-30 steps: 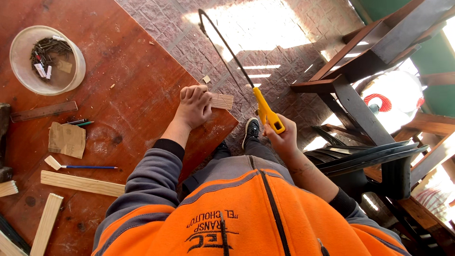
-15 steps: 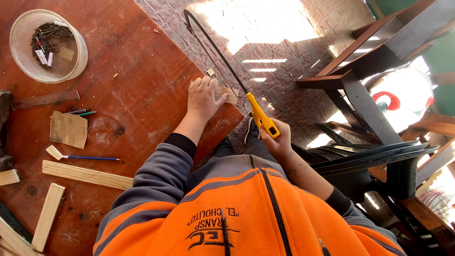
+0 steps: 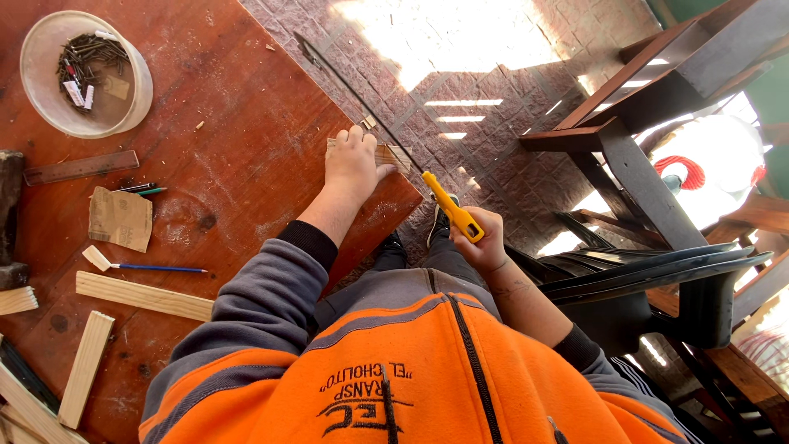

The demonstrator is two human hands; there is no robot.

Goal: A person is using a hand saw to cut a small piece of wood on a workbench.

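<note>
My left hand (image 3: 353, 164) presses flat on a small wooden piece (image 3: 393, 154) at the edge of the reddish-brown table (image 3: 238, 107). My right hand (image 3: 485, 238) grips the yellow handle of a hacksaw (image 3: 448, 207). Its thin frame (image 3: 345, 78) reaches out over the paved floor and its blade meets the wood beside my left fingers. My orange and grey jacket fills the bottom of the view.
A white tub of screws (image 3: 82, 70) stands at the table's far left. Wooden strips (image 3: 144, 296), a pen (image 3: 156, 268), a scrap of sandpaper (image 3: 119, 218) and a ruler (image 3: 78, 167) lie on the table. Dark chairs (image 3: 649, 279) and a wooden frame (image 3: 657, 74) stand at the right.
The saw has slid back toward me along the wood, my right hand drawing in. My left hand stays on the piece. The view has shifted a little.
</note>
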